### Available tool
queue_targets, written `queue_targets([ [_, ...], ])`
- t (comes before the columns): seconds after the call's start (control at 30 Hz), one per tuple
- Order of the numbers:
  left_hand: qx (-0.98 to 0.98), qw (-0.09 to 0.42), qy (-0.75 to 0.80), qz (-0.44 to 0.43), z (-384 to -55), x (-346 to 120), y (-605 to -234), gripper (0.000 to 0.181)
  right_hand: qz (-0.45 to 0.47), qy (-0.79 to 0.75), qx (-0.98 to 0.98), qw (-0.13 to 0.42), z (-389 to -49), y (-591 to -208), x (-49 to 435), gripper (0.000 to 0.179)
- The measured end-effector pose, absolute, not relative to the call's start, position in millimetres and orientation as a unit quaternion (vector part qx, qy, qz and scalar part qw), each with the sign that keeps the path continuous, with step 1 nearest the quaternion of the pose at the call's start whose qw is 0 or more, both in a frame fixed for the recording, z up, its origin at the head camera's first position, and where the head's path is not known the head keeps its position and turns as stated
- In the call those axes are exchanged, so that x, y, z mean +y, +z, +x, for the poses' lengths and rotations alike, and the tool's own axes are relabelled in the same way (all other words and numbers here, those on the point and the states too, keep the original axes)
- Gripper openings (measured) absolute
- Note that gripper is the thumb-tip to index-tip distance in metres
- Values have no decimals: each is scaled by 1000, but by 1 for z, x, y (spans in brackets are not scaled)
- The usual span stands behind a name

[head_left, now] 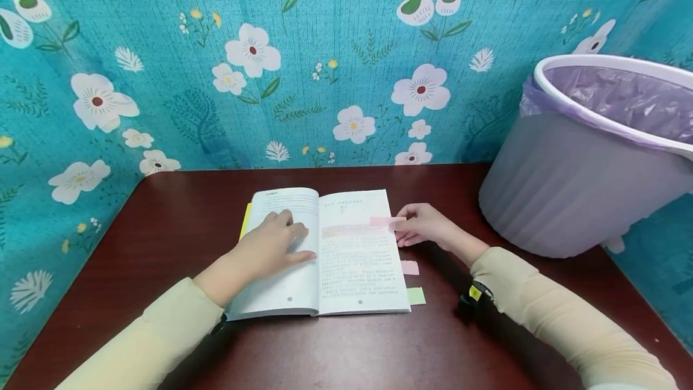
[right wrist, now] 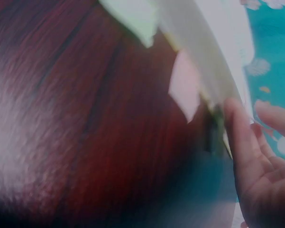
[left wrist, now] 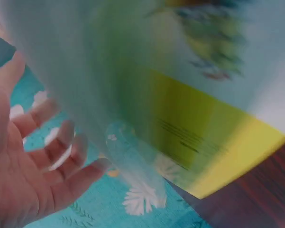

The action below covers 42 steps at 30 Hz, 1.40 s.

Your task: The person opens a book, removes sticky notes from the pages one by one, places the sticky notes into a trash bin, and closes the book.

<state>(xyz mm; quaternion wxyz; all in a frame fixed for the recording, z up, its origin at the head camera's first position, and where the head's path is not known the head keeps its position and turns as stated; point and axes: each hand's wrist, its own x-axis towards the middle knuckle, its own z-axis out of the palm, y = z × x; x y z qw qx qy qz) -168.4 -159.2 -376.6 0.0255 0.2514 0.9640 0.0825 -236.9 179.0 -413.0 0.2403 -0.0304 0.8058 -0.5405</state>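
An open book [head_left: 352, 281] lies on the dark table, its printed pages facing up. My left hand [head_left: 269, 245] rests on the left page, its fingers loosely spread and the thumb toward the spine; the left wrist view shows this hand [left wrist: 42, 166] beside the book's blurred cover [left wrist: 199, 137]. At the right page's outer edge, my right hand [head_left: 422, 224] pinches a pink sticky tab [head_left: 381, 221] that overlaps the page. Below it, another pink tab [head_left: 410, 268] and a green tab [head_left: 416, 296] stick out from the book. In the right wrist view, my right hand [right wrist: 265, 166] meets the page edge.
A grey trash bin [head_left: 563, 179] with a purple liner stands at the right, near the table's edge. Behind the brown table [head_left: 357, 354] hangs a blue flowered cloth [head_left: 325, 47]. A yellow strip [head_left: 245, 221] shows at the book's left side.
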Motion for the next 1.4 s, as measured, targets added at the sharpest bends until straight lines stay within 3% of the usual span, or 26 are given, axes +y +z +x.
queue_targets([
  [0.13, 961, 19, 83, 261, -168, -150, -377, 52, -71, -471, 855, 207, -237, -418, 171, 23],
  [0.33, 952, 80, 110, 273, -167, -140, -379, 44, -89, -407, 892, 172, -238, -417, 164, 26],
  [0.53, 948, 124, 97, 276, -166, -135, -381, 38, -96, -394, 899, 169, -241, -416, 165, 29],
  [0.73, 947, 163, 99, 257, -166, -129, -382, 31, -103, -396, 895, 175, -243, -416, 166, 19],
  [0.87, 942, 167, 93, 277, -165, -125, -381, 31, -114, -387, 901, 163, -242, -416, 168, 14],
  [1.23, 948, 177, 90, 250, -160, -121, -378, 39, -171, -302, 936, 58, -240, -414, 165, 5],
  [1.4, 948, 182, 95, 244, -158, -121, -377, 39, -176, -327, 926, 74, -245, -415, 166, 7],
])
